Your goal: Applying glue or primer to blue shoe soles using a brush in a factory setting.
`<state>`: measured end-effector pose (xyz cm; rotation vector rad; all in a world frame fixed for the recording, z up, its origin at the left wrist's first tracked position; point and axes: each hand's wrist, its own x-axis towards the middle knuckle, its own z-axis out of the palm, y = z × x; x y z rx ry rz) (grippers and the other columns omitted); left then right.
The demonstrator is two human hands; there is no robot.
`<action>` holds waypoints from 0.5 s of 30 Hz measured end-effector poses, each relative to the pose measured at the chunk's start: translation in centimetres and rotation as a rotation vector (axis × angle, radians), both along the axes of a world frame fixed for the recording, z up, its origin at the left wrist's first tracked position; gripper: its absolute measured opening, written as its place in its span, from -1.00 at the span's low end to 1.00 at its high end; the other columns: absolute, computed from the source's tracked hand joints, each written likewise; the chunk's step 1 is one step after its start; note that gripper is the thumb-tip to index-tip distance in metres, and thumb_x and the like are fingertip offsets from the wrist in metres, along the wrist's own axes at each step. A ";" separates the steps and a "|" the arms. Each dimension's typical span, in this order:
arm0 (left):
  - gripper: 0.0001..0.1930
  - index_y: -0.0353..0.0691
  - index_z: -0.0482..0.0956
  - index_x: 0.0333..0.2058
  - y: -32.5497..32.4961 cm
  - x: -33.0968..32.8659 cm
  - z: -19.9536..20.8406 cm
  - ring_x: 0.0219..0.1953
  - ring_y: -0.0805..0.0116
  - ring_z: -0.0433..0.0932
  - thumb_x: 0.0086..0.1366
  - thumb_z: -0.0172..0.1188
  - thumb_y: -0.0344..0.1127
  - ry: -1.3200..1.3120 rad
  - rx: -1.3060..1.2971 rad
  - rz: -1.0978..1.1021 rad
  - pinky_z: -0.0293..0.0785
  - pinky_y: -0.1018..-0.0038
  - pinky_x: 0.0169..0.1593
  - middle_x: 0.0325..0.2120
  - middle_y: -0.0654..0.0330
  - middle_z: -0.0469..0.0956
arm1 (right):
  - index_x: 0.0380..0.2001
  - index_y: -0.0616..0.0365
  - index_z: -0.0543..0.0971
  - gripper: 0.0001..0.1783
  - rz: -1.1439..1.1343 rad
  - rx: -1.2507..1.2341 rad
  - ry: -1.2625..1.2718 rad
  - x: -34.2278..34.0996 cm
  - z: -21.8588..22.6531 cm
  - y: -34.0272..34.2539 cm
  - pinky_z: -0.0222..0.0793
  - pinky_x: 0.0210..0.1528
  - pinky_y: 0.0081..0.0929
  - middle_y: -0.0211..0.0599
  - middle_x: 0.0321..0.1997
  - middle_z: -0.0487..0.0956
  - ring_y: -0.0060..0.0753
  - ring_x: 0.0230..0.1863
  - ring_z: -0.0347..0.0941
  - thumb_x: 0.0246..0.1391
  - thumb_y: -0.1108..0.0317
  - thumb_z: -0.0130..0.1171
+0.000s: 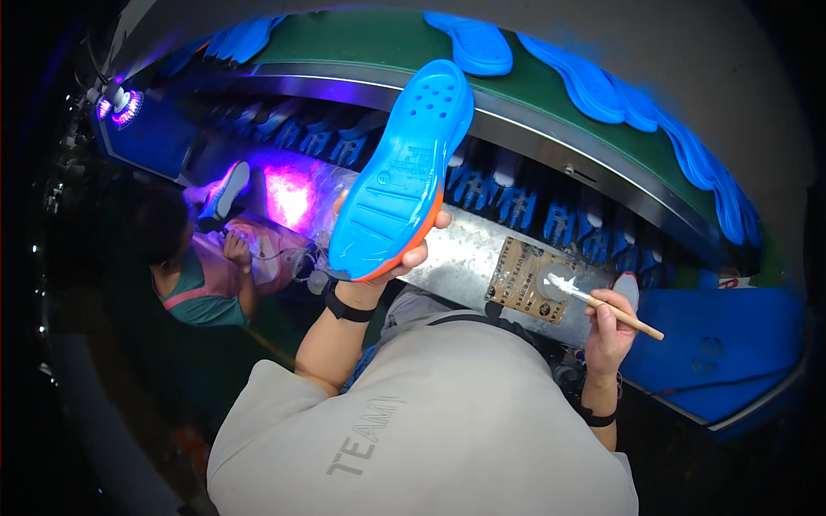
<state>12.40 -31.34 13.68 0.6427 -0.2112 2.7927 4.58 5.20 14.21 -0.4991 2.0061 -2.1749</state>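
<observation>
Gripping a blue shoe sole (400,176) lengthwise upward, the left hand (404,258) sits well left of the right hand (607,327), clenched around a brush (602,305).

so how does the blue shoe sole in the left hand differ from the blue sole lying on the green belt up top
The blue-and-orange shoe sole is gripped in the left hand, raised and tilted; the plain blue sole on the green conveyor belt lies flat, untouched. The held one shows an orange edge; the other shows none. Both are blue.
</observation>
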 end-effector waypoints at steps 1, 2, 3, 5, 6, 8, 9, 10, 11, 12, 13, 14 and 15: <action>-0.03 -0.28 -0.11 0.43 0.1 -0.4 -0.1 0.04 -0.50 0.44 0.28 0.24 0.06 0.071 0.084 -0.018 0.66 -0.02 -0.08 0.27 -0.48 0.04 | -0.15 0.32 0.60 -0.78 -0.003 0.005 0.009 0.0 -0.1 -0.1 0.29 -0.27 -0.68 -0.27 -0.23 0.60 -0.61 -0.31 0.49 0.21 0.43 0.13; -0.10 -0.25 -0.10 0.44 0.5 -0.1 -0.2 0.00 -0.42 0.49 0.34 0.17 0.04 0.031 0.301 -0.230 0.68 0.09 -0.08 0.29 -0.48 0.02 | -0.15 0.33 0.60 -0.78 -0.011 0.002 -0.003 0.1 -0.2 -0.2 0.29 -0.27 -0.68 -0.27 -0.23 0.60 -0.61 -0.31 0.49 0.21 0.43 0.13; -0.10 -0.25 -0.10 0.44 0.6 -0.2 -0.3 0.00 -0.42 0.49 0.34 0.17 0.04 0.040 0.304 -0.229 0.68 0.09 -0.08 0.29 -0.48 0.02 | -0.15 0.33 0.60 -0.78 -0.018 -0.001 -0.015 0.2 -0.3 -0.4 0.29 -0.27 -0.68 -0.26 -0.23 0.60 -0.61 -0.31 0.49 0.21 0.43 0.14; -0.11 -0.25 -0.09 0.43 0.6 -0.3 -0.7 -0.05 -0.29 0.54 0.36 0.13 0.09 0.065 0.138 -0.003 0.68 0.23 -0.11 0.30 -0.47 0.03 | -0.15 0.32 0.61 -0.78 -0.021 0.007 -0.012 0.4 -0.3 -0.7 0.30 -0.28 -0.67 -0.27 -0.24 0.61 -0.61 -0.32 0.50 0.21 0.42 0.15; -0.11 -0.25 -0.09 0.43 0.6 -0.3 -0.7 -0.05 -0.29 0.54 0.36 0.13 0.09 0.074 0.141 0.007 0.68 0.23 -0.11 0.30 -0.47 0.03 | -0.15 0.32 0.61 -0.79 -0.007 0.007 -0.025 0.5 -0.2 -0.9 0.31 -0.28 -0.68 -0.28 -0.24 0.61 -0.61 -0.32 0.50 0.21 0.42 0.15; -0.11 -0.27 -0.09 0.43 0.6 -0.2 -0.5 -0.09 -0.17 0.57 0.37 0.10 0.13 0.013 0.133 0.065 0.68 0.32 -0.16 0.30 -0.45 0.06 | -0.16 0.31 0.62 -0.78 0.011 0.008 -0.046 0.5 -0.2 -1.3 0.32 -0.26 -0.68 -0.30 -0.26 0.61 -0.61 -0.32 0.50 0.21 0.40 0.17; -0.11 -0.27 -0.09 0.43 0.6 -0.1 -0.4 -0.09 -0.17 0.57 0.37 0.10 0.13 0.020 0.137 0.076 0.68 0.32 -0.16 0.30 -0.45 0.06 | -0.16 0.31 0.62 -0.78 0.023 0.013 -0.039 0.5 -0.2 -1.5 0.32 -0.26 -0.68 -0.30 -0.26 0.61 -0.61 -0.32 0.50 0.21 0.40 0.17; -0.11 -0.29 -0.09 0.43 0.6 0.0 -0.2 -0.09 -0.15 0.57 0.37 0.09 0.13 -0.004 0.128 0.103 0.67 0.34 -0.18 0.30 -0.45 0.07 | -0.16 0.31 0.62 -0.78 0.035 0.008 -0.051 0.5 -0.1 -1.7 0.33 -0.26 -0.69 -0.30 -0.27 0.62 -0.61 -0.32 0.50 0.21 0.39 0.17; -0.11 -0.30 -0.09 0.43 0.6 0.2 0.0 -0.09 -0.14 0.57 0.38 0.09 0.13 -0.029 0.120 0.130 0.67 0.37 -0.21 0.30 -0.45 0.08 | -0.16 0.31 0.62 -0.78 0.046 0.004 -0.063 0.5 0.0 -1.8 0.34 -0.25 -0.69 -0.30 -0.27 0.62 -0.61 -0.32 0.51 0.21 0.39 0.18; -0.11 -0.30 -0.09 0.43 0.7 0.3 0.3 -0.09 -0.14 0.57 0.38 0.09 0.13 -0.023 0.125 0.138 0.67 0.37 -0.21 0.30 -0.45 0.08 | -0.16 0.32 0.62 -0.78 0.056 0.011 -0.065 0.5 -0.2 -1.8 0.35 -0.25 -0.69 -0.31 -0.28 0.62 -0.61 -0.31 0.51 0.21 0.38 0.19; -0.10 -0.32 -0.10 0.43 0.8 0.5 0.5 -0.09 -0.14 0.57 0.38 0.09 0.13 -0.050 0.130 0.145 0.67 0.36 -0.21 0.30 -0.45 0.08 | -0.16 0.32 0.62 -0.78 0.064 0.016 -0.059 0.5 -0.2 -1.8 0.35 -0.25 -0.69 -0.31 -0.28 0.62 -0.61 -0.31 0.51 0.21 0.38 0.19; -0.10 -0.33 -0.10 0.42 1.0 0.6 0.5 -0.09 -0.13 0.58 0.38 0.09 0.12 -0.078 0.136 0.150 0.67 0.36 -0.22 0.30 -0.44 0.08 | -0.16 0.32 0.62 -0.78 0.068 0.022 -0.063 0.5 -0.1 -1.9 0.35 -0.25 -0.68 -0.31 -0.28 0.62 -0.61 -0.31 0.51 0.21 0.39 0.19; -0.10 -0.33 -0.10 0.42 1.0 0.6 0.5 -0.09 -0.13 0.58 0.38 0.09 0.12 -0.073 0.142 0.155 0.67 0.36 -0.22 0.30 -0.44 0.08 | -0.16 0.32 0.62 -0.78 0.070 0.028 -0.068 0.6 0.0 -2.0 0.35 -0.25 -0.68 -0.30 -0.28 0.62 -0.61 -0.31 0.51 0.21 0.39 0.19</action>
